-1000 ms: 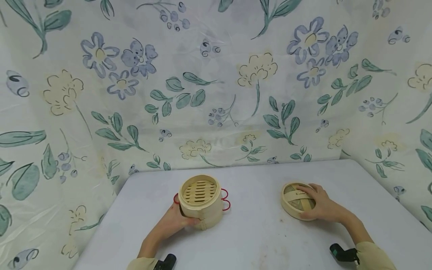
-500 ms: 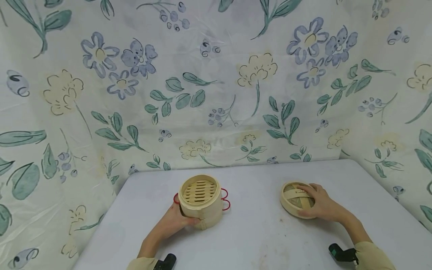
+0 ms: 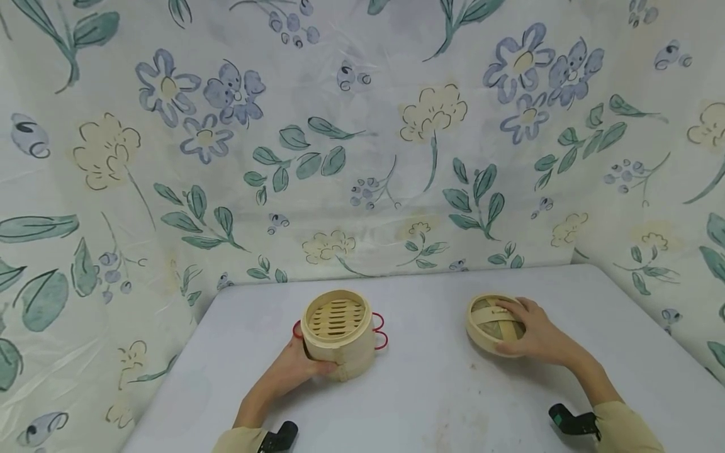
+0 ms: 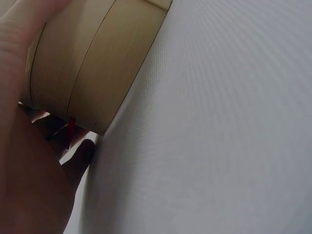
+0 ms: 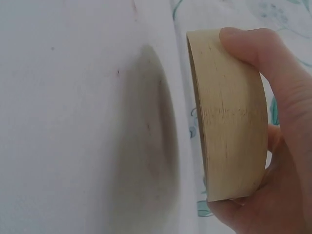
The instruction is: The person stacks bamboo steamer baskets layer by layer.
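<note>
A round bamboo steamer stands on the white table, its slatted base showing at the top and red loops on its sides. My left hand grips it from the left, thumb across the front; in the left wrist view the steamer wall meets the table. Over on the right, my right hand grips the woven bamboo steamer lid by its rim. The right wrist view shows the lid's side raised off the table, a shadow lying below it, with the thumb on one edge and fingers on the opposite one.
The white table reaches back to a hanging floral cloth, which also closes off both sides. Faint brownish stains mark the tabletop between the hands. A black wrist device sits at the right sleeve, another at the left.
My right hand has lifted the lid off the table and shifted it slightly left. The left hand and the steamer stay in place; the head view has tilted down slightly.
</note>
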`<state>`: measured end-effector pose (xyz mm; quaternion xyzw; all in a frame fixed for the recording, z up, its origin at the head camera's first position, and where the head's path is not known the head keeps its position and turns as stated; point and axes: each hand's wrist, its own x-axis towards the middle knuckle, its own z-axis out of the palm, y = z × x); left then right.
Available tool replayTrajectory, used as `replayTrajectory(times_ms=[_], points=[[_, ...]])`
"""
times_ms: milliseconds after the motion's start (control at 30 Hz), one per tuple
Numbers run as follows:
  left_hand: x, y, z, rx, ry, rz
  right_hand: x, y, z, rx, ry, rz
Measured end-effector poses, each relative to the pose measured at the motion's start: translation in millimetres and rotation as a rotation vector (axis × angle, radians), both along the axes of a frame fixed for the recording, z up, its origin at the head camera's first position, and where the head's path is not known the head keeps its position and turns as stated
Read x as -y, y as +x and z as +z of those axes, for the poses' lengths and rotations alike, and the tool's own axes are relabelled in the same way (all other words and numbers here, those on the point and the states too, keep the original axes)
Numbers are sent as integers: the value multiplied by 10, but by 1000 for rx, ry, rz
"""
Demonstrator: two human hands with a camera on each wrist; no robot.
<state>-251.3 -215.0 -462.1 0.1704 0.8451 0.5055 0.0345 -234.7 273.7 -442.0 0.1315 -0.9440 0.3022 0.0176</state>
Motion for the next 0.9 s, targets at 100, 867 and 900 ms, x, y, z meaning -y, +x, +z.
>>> replayTrajectory(times_ms=[100, 867, 900], points=[[9, -4, 0, -15, 11, -18, 28, 12, 41, 11, 1, -6], [7, -12, -22, -15, 21, -9, 350, -1, 154, -21, -12, -38], [8, -12, -22, -14, 21, -7, 369, -2, 171, -22, -13, -39]])
